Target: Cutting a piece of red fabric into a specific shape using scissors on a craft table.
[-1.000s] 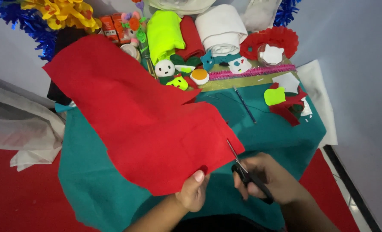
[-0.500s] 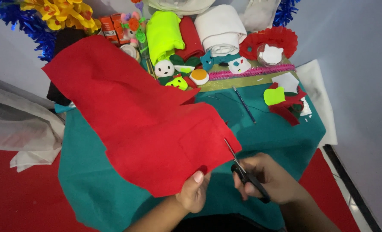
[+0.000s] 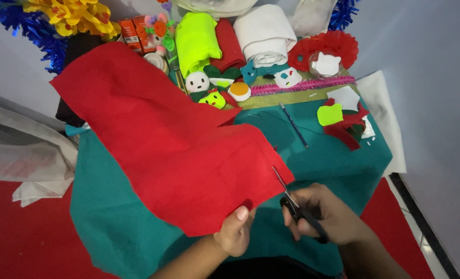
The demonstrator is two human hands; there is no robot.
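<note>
A teal felt cloth [image 3: 137, 217] covers the table, giving a soft bed for the work. Over it, from far left to near centre, spreads a large red felt sheet [image 3: 157, 139]; its near edge is lifted off the cloth, likely so the blades can pass above and below it.

The left hand [image 3: 235, 232] pinches that near edge, thumb on top and the other fingers hidden beneath, which appears to keep the felt taut. Just right of it, the right hand [image 3: 325, 217] is closed through the dark handles of the scissors [image 3: 292, 201]. The blades point away to the far left and meet the sheet's right edge, the felt lying at the blades rather than at the fingers; how far the blades gape cannot be told.

Along the far side lie rolled felt in neon yellow [image 3: 196, 39], red and white [image 3: 263, 33], pushed back out of the cutting space. Nearer sit small felt figures [image 3: 209, 88], a pink tinsel stem [image 3: 302, 87], a thin blue pencil [image 3: 293, 124] and a heap of red, white and yellow-green cut pieces [image 3: 346, 116] on the right.
</note>
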